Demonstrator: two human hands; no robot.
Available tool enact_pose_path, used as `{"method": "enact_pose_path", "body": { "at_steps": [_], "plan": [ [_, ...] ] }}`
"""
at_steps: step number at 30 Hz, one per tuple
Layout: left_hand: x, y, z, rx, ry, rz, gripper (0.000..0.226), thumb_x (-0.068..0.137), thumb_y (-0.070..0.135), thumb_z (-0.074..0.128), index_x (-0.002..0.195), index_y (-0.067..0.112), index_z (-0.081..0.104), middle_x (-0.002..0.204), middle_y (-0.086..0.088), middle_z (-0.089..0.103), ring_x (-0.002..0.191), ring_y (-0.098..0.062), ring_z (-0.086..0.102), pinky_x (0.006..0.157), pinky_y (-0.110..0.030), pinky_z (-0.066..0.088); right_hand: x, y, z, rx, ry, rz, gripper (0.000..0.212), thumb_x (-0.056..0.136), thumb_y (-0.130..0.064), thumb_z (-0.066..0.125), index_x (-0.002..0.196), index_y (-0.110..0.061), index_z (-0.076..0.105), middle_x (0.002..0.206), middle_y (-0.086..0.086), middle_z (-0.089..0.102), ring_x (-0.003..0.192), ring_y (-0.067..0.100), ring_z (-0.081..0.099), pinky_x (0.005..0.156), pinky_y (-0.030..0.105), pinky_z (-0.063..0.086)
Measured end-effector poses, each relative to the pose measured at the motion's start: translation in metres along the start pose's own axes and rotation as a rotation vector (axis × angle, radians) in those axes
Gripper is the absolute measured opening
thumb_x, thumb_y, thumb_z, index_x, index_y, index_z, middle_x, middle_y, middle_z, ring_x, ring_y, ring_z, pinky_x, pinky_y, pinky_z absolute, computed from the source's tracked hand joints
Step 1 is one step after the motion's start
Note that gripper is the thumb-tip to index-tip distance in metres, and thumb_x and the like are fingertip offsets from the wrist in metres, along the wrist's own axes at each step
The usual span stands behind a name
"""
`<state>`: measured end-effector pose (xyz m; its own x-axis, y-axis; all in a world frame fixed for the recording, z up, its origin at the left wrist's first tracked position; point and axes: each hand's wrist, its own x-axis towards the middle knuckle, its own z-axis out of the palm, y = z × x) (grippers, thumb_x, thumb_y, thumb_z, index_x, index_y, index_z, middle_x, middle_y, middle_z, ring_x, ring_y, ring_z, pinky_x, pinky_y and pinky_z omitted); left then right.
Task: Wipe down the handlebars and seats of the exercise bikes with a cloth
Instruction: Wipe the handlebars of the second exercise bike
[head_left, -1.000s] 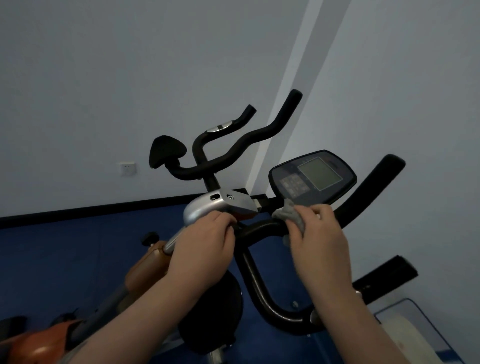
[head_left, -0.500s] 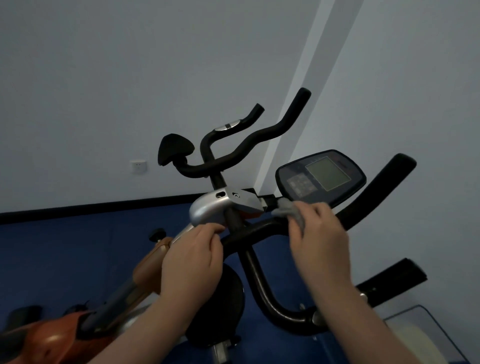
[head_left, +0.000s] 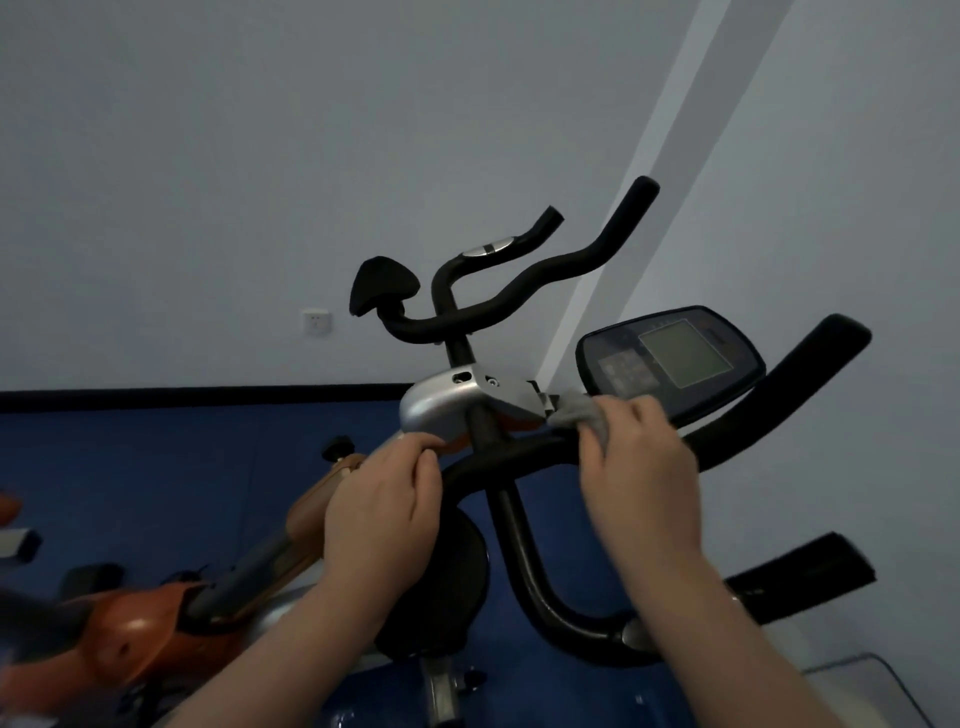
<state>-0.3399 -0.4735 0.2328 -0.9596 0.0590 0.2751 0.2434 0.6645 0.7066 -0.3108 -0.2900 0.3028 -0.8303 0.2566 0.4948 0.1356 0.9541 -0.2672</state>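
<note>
Two hands sit on the near bike's black handlebar (head_left: 524, 454). The right hand (head_left: 641, 467) curls round a gray cloth (head_left: 579, 410) & presses it on the bar, just below the display console (head_left: 670, 358). The left hand (head_left: 384, 501) curls round the bar's left part. A 2nd bike's handlebar (head_left: 519, 280) & seat (head_left: 382, 293) stand behind, near the wall.

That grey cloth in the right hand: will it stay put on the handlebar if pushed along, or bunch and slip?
The grey cloth looks soft and floppy: it is bunched in folds under the right hand, so it will probably crumple when pushed. It seems light and thin. The handlebar it is pressed on is round and looks smooth, so it may slide unless gripped around.
</note>
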Motion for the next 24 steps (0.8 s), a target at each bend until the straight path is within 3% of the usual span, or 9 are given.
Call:
{"method": "enact_pose_path", "body": {
  "at_steps": [3, 6, 8, 11, 13, 17, 20, 22, 24],
  "plan": [
    [0.001, 0.000, 0.001, 0.013, 0.009, -0.024, 0.031, 0.097, 0.034, 0.031, 0.098, 0.030, 0.062, 0.085, 0.015, 0.061, 0.073, 0.002, 0.052, 0.056, -0.012, 0.032, -0.018, -0.023, 0.014, 0.187, -0.101, -0.065, 0.023, 0.094, -0.023, 0.058, 0.115, -0.016, 0.065, 0.101, -0.003, 0.051, 0.075, 0.009, 0.052, 0.061, 0.010, 0.034],
    [-0.002, -0.003, 0.003, 0.035, 0.033, -0.034, 0.034, 0.099, 0.033, 0.033, 0.086, 0.023, 0.062, 0.077, 0.011, 0.057, 0.070, -0.006, 0.051, 0.056, -0.013, 0.031, -0.018, -0.036, 0.019, 0.308, -0.314, -0.200, 0.023, 0.094, -0.029, 0.059, 0.115, -0.022, 0.067, 0.104, -0.005, 0.051, 0.085, 0.011, 0.055, 0.074, 0.024, 0.049],
    [-0.003, -0.001, 0.003, 0.044, 0.022, -0.056, 0.035, 0.100, 0.033, 0.034, 0.083, 0.021, 0.061, 0.075, 0.011, 0.053, 0.071, -0.010, 0.050, 0.057, -0.018, 0.032, 0.006, -0.030, 0.009, 0.362, -0.398, -0.157, 0.021, 0.091, -0.028, 0.064, 0.111, -0.025, 0.070, 0.102, -0.003, 0.058, 0.093, 0.014, 0.057, 0.080, 0.027, 0.048],
    [-0.003, 0.001, 0.003, 0.062, 0.036, -0.071, 0.043, 0.101, 0.037, 0.029, 0.087, 0.019, 0.065, 0.081, 0.007, 0.058, 0.076, -0.014, 0.054, 0.066, -0.031, 0.042, 0.037, -0.009, -0.003, 0.285, -0.271, -0.065, 0.015, 0.091, -0.026, 0.065, 0.104, -0.022, 0.072, 0.093, -0.004, 0.058, 0.085, 0.012, 0.055, 0.067, 0.013, 0.039],
    [-0.004, 0.001, 0.003, 0.068, 0.067, -0.077, 0.049, 0.102, 0.040, 0.025, 0.089, 0.016, 0.065, 0.084, 0.003, 0.060, 0.079, -0.017, 0.056, 0.069, -0.035, 0.043, 0.028, -0.016, 0.005, 0.227, -0.212, -0.059, 0.015, 0.093, -0.027, 0.060, 0.101, -0.020, 0.071, 0.089, -0.004, 0.058, 0.080, 0.011, 0.056, 0.067, 0.020, 0.044],
    [-0.006, 0.000, 0.003, 0.025, 0.099, -0.114, 0.043, 0.103, 0.038, 0.025, 0.081, 0.017, 0.056, 0.080, 0.004, 0.055, 0.077, -0.020, 0.054, 0.064, -0.033, 0.032, -0.020, -0.049, 0.028, 0.369, -0.373, -0.154, 0.016, 0.092, -0.026, 0.060, 0.104, -0.023, 0.071, 0.094, -0.005, 0.058, 0.082, 0.011, 0.055, 0.072, 0.025, 0.043],
    [-0.006, -0.002, 0.003, 0.000, 0.087, -0.060, 0.059, 0.098, 0.049, 0.012, 0.091, 0.018, 0.062, 0.086, 0.003, 0.060, 0.082, -0.019, 0.056, 0.068, -0.036, 0.040, -0.001, -0.039, 0.005, 0.608, -0.543, 0.010, 0.012, 0.086, -0.023, 0.069, 0.090, -0.035, 0.072, 0.083, -0.012, 0.069, 0.077, 0.001, 0.063, 0.071, 0.018, 0.047],
    [-0.006, -0.005, 0.003, -0.024, 0.064, -0.023, 0.070, 0.089, 0.054, 0.002, 0.099, 0.023, 0.064, 0.091, 0.007, 0.062, 0.084, -0.013, 0.056, 0.070, -0.035, 0.043, 0.017, -0.020, -0.020, 0.612, -0.428, 0.048, 0.018, 0.084, -0.023, 0.072, 0.084, -0.041, 0.070, 0.079, -0.017, 0.068, 0.076, -0.005, 0.062, 0.067, 0.007, 0.045],
    [-0.005, -0.007, 0.003, -0.049, 0.044, 0.020, 0.067, 0.090, 0.052, 0.003, 0.100, 0.026, 0.064, 0.092, 0.011, 0.061, 0.083, -0.009, 0.055, 0.070, -0.032, 0.043, 0.018, -0.005, -0.035, 0.514, -0.212, 0.028, 0.018, 0.083, -0.023, 0.073, 0.092, -0.038, 0.072, 0.085, -0.019, 0.065, 0.080, -0.003, 0.060, 0.068, 0.001, 0.040]
  ]
}}
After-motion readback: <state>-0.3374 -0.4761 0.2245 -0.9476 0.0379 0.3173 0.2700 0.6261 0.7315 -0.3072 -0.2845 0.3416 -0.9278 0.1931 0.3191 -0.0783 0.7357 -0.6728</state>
